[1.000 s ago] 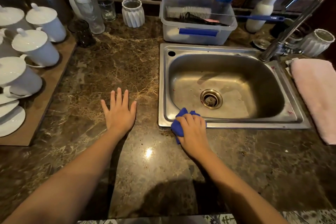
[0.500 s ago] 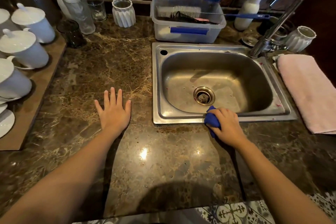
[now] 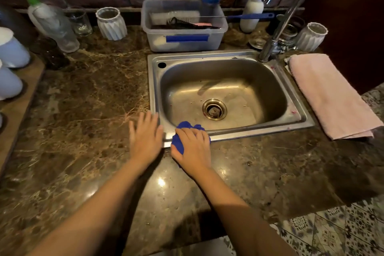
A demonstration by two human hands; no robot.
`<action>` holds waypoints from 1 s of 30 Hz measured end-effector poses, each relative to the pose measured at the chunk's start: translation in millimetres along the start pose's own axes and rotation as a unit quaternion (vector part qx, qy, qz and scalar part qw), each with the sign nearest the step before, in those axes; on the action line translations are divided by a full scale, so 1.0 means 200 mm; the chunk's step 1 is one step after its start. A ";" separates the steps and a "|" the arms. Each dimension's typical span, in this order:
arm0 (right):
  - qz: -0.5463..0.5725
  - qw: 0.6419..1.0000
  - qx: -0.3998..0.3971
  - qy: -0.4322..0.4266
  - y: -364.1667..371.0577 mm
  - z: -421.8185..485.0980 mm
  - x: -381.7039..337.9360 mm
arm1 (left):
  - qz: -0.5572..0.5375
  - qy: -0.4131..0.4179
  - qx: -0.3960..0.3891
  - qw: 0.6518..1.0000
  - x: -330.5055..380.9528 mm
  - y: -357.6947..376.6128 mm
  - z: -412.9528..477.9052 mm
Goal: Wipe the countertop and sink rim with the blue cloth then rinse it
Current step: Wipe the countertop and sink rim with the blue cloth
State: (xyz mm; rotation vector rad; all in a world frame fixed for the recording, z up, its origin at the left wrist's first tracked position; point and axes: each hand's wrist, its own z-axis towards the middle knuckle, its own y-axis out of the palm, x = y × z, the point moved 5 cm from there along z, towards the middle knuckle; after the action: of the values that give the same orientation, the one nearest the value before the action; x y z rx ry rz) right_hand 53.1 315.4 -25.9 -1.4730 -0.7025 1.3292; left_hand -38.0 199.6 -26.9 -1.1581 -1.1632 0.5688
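Note:
A bunched blue cloth [image 3: 179, 142] lies on the front left part of the steel sink rim [image 3: 259, 133]. My right hand [image 3: 193, 149] covers most of the cloth, fingers curled over it, pressing it onto the rim. My left hand [image 3: 145, 137] lies flat with straight fingers on the brown marble countertop [image 3: 93, 131], its fingertips touching the sink's front left corner, right beside the cloth. The sink basin holds a round drain [image 3: 214, 109] and small specks. A curved tap [image 3: 284, 12] rises at the sink's back right.
A folded pink towel [image 3: 330, 97] lies right of the sink. Behind the sink stand a clear tub of brushes [image 3: 185, 27] and a white pump bottle [image 3: 254, 6]. White ribbed cups [image 3: 111, 24], glasses and a spray bottle line the back left. White lidded pots [image 3: 12, 52] sit on a board at far left.
My right hand slid the cloth leftwards along the front rim, back to the sink's left corner. My left hand shifted right, closer to the sink corner. The camera view moved left.

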 end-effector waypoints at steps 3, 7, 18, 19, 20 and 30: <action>-0.011 0.999 0.009 0.031 -0.08 -0.01 0.22 | 0.041 0.067 -0.037 0.996 0.21 0.14 -0.03; -0.028 0.999 -0.003 0.045 -0.20 -0.02 0.49 | 0.139 0.095 -0.041 0.985 0.22 0.21 -0.03; -0.049 0.998 -0.008 0.050 -0.47 -0.05 1.07 | 0.132 0.081 -0.039 0.987 0.23 0.20 -0.03; -0.050 0.997 -0.010 0.050 -0.49 -0.05 1.12 | 0.117 0.063 -0.043 0.990 0.25 0.20 -0.02; -0.053 0.997 -0.013 0.052 -0.49 -0.04 1.16 | 0.098 0.049 -0.049 0.993 0.29 0.20 -0.02; -0.058 0.996 0.045 0.045 -0.43 -0.16 1.10 | 0.054 0.155 -0.130 0.978 1.17 0.59 0.01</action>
State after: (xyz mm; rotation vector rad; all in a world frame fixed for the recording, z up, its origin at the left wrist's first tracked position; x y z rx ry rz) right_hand 150.8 533.6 -32.8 -1.3904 -0.6510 1.1832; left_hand 65.3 440.2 -38.7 -1.4834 -0.9261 0.3059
